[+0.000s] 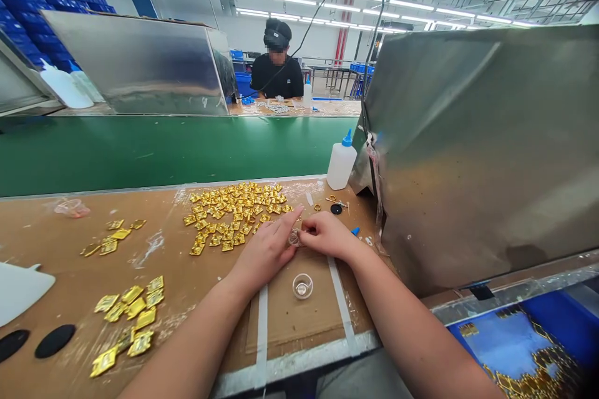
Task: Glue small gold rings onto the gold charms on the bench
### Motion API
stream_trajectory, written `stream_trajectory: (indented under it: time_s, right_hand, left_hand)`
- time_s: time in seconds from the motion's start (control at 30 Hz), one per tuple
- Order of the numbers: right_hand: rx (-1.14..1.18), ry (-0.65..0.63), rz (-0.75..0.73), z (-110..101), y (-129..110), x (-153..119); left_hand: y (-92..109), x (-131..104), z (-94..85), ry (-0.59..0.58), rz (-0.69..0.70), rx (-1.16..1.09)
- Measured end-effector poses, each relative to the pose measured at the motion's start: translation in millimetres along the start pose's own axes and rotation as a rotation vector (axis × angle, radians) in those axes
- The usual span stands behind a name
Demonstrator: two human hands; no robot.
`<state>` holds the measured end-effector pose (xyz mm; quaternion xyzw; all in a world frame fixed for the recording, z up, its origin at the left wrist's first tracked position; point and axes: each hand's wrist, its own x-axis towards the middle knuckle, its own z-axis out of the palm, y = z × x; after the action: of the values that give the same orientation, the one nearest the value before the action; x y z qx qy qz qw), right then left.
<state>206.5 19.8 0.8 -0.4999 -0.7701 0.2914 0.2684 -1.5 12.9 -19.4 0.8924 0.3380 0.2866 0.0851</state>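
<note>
My left hand (266, 250) rests low over the bench with its index finger stretched forward. A small clear round cup (294, 237) sits between its finger and thumb, partly hidden. On the cup's right side, my right hand (327, 235) is closed in a pinch, its fingertips at the rim; whatever they hold is hidden. Nearer to me, a second clear cup (302, 287) with something small inside stands on a cardboard sheet (285, 321). Many shiny gold square pieces (238, 206) lie spread just beyond my left hand.
More gold pieces (135, 307) lie at left, near black discs (55, 341). A white bottle (342, 162) with a blue tip stands behind my right hand. A metal panel (486, 156) walls the right side, above a blue bin (561, 324). Across the green belt (187, 146) sits a person (277, 72).
</note>
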Motion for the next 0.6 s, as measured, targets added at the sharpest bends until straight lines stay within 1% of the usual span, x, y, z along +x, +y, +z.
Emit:
stream_trajectory:
  time_s: [0.1, 0.17, 0.23, 0.33, 0.4, 0.47, 0.6]
  right_hand:
    - [0.197, 0.066, 0.088, 0.8, 2.2, 3.7]
    - [0.275, 0.130, 0.121, -0.2, 2.8, 6.0]
    - [0.311, 0.180, 0.141, -1.8, 3.2, 7.6]
    - [0.376, 0.243, 0.176, -3.6, 4.1, 8.6]
    - [0.414, 0.267, 0.194, -4.0, 5.0, 8.9]
    - [0.443, 0.279, 0.205, -3.9, 5.7, 9.3]
    - [0.487, 0.296, 0.215, -3.5, 6.6, 9.9]
  left_hand:
    - [0.2, 0.1, -2.8, 0.022, -0.064, -0.099]
    - [0.9, 0.7, -6.7, 0.057, -0.135, -0.159]
    - [2.0, 1.8, -11.1, 0.124, -0.242, -0.245]
    - [2.9, 3.9, -16.1, 0.264, -0.427, -0.481]
    - [2.0, 5.3, -17.2, 0.330, -0.511, -0.629]
    - [0.5, 6.6, -16.9, 0.365, -0.549, -0.736]
    - [-0.6, 8.4, -15.1, 0.364, -0.553, -0.861]
